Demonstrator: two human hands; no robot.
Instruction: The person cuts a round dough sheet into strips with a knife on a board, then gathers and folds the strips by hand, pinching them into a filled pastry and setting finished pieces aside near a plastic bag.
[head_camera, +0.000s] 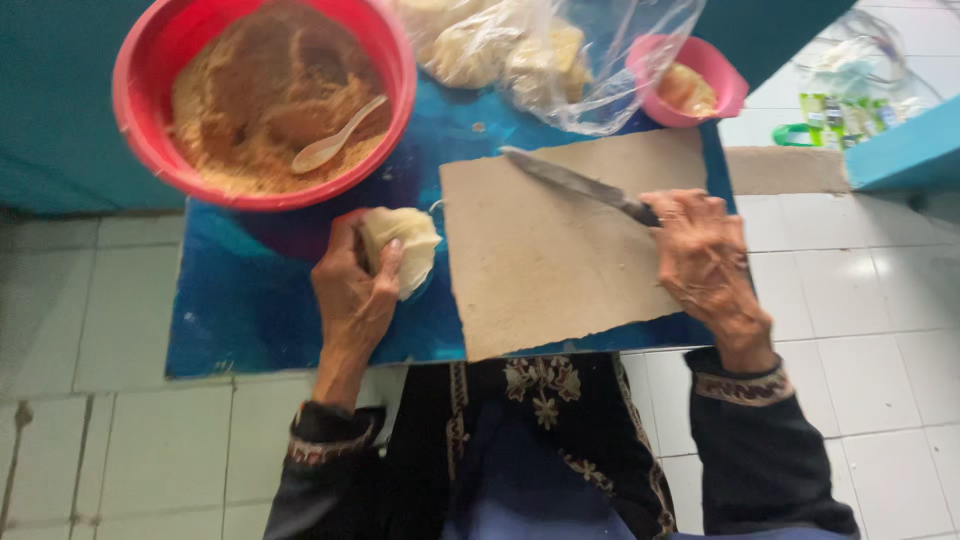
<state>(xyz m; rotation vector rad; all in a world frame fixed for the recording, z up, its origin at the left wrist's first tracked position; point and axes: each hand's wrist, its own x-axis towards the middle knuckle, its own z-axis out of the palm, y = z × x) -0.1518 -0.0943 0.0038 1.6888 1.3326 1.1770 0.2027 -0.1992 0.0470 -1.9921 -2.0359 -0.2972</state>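
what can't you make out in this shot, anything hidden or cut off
Head view only:
- Knife: handle hidden inside the right hand.
- White lump: partly covered by the left hand; what it is cannot be told.
- Red bowl: top rim cut off by the upper edge.
- Plastic bag: contents blurred by the film, top cut off.
- Pink bowl: partly behind the bag.
- Packets at the right: too blurred to identify.

Steel knife (575, 183): handle buried in my right hand (705, 255). Big red plastic bowl (262, 100) and clear plastic bag (560, 55) cut off at top edge. Bag contents blurred.
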